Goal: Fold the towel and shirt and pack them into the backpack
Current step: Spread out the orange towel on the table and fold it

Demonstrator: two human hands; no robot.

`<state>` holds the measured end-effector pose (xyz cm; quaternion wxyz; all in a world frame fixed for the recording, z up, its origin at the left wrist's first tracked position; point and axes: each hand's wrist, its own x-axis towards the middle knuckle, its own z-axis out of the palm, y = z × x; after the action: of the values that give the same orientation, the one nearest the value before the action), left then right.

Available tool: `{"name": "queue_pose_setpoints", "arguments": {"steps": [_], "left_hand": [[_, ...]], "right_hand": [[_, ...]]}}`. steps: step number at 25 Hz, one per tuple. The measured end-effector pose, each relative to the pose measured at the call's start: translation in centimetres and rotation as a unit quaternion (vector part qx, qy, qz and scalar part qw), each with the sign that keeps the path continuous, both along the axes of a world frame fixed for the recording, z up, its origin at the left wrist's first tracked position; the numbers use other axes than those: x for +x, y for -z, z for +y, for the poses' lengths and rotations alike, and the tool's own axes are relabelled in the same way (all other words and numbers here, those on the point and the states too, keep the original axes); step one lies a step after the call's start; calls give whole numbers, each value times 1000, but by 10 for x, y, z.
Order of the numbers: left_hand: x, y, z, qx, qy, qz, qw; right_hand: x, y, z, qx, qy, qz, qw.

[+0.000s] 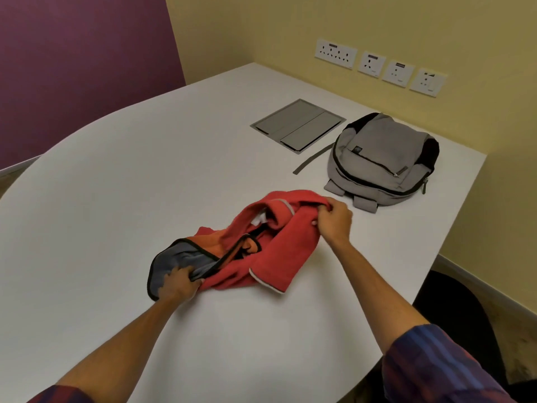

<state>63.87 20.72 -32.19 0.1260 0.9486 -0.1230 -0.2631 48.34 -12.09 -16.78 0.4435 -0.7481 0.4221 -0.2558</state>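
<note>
A crumpled red shirt (pixel 279 251) lies in a heap in the middle of the white table (pixel 116 199). Tangled with it at the near left is a towel (pixel 180 257), grey on one face, orange on the other, with a black border. My left hand (pixel 180 283) is closed on the towel's grey part at the pile's near-left end. My right hand (pixel 334 219) pinches the red shirt near its collar at the far right. A grey backpack (pixel 380 161) with black trim lies flat and zipped at the back right, apart from the pile.
A grey cable hatch (pixel 296 125) is set flush in the table behind the pile. The backpack's loose strap (pixel 311 159) trails left toward it. Wall sockets (pixel 377 66) line the yellow wall. A dark chair (pixel 453 315) stands off the table's right edge.
</note>
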Motion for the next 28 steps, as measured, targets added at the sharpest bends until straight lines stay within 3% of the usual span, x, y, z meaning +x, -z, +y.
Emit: {"name": "queue_pose_setpoints", "arguments": {"steps": [2,6,10,13,15,17,19,22,24,28], "left_hand": [[-11,-27,-13,19,-5,-23,1000],[-30,-46,-47,6,10,-84,996],[-32,-46,-75,-46,32,-145,988],[-24,-47,-104,-58,97,-180,977],[-14,-45,-121,-9,142,-156,978],[-5,-44,-131,9,144,-149,978],[4,-48,-132,-26,106,-165,980],[21,-59,-122,-61,72,-183,979],[32,-67,-115,-69,56,-181,979],[51,-78,-98,-70,-3,-196,978]], "right_hand": [[-4,14,-24,27,50,38,998],[-4,45,-21,-5,-66,199,978],[6,61,8,-200,-186,258,927],[15,76,33,-343,-281,193,875],[24,86,47,-334,-369,177,849],[32,97,53,-267,-417,253,831],[38,112,51,-228,-419,334,813],[38,126,45,-252,-409,374,794],[38,128,37,-299,-398,356,791],[33,125,0,-259,-337,303,853]]}}
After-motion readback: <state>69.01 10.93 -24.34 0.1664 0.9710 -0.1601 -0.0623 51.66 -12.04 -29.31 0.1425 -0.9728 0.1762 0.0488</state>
